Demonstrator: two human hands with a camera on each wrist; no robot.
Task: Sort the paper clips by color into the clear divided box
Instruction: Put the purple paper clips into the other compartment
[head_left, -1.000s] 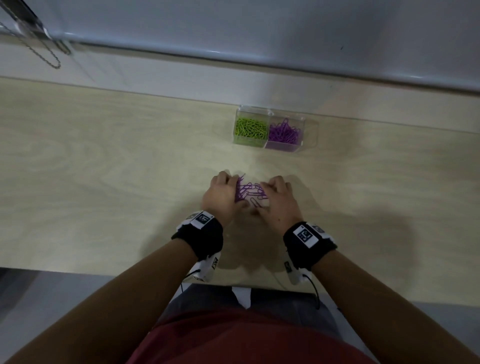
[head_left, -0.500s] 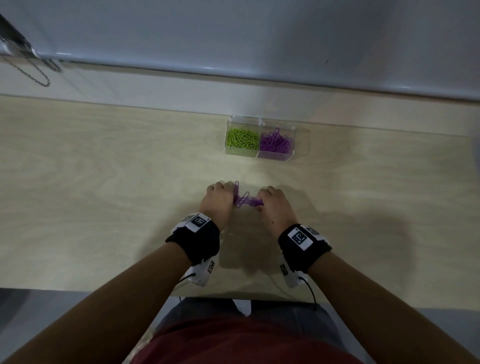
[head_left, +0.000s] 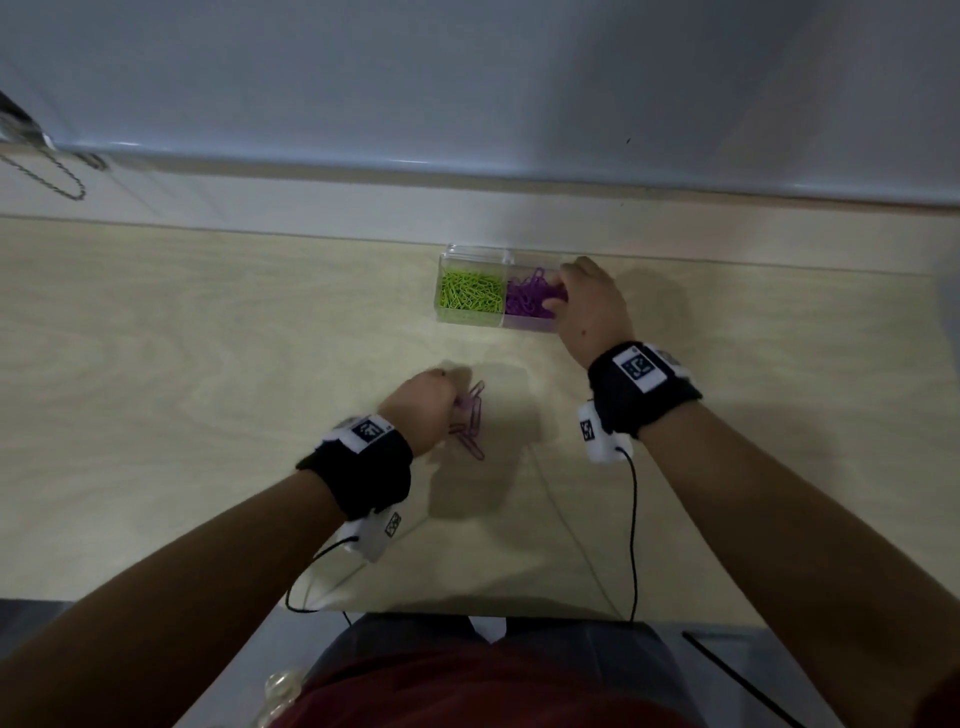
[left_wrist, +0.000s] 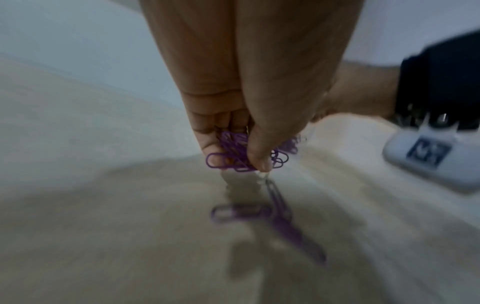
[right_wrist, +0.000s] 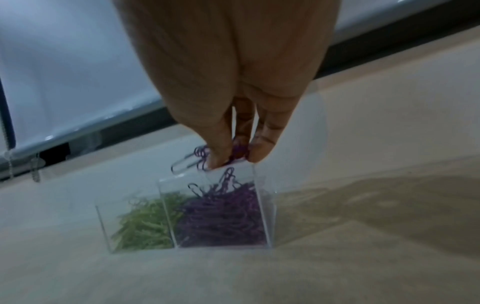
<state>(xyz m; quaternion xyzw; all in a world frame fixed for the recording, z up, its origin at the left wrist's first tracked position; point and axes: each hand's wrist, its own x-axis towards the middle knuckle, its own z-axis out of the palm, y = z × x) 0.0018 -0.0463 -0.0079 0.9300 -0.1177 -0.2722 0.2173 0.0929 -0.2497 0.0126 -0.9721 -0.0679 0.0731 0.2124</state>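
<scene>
Hands work apart on the pale wooden worktop (head_left: 208, 364). The right hand (head_left: 589, 306) pinches a bunch of purple wire paper clips (right_wrist: 200, 156) over the right compartment of the clear divided plastic box (head_left: 470, 254), which holds purple clips right and green clips (head_left: 470, 296) left. Nearer, the left hand (head_left: 421, 410) pinches more purple clips (left_wrist: 233, 152); loose ones (head_left: 470, 431) lie beside it.

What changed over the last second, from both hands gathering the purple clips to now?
The right hand left the pile and carried a pinch of purple clips forward to the clear box, now over its purple compartment. The left hand stayed near the spot, gripping a bunch; a few clips remain on the table. The box and green clips are unchanged.
</scene>
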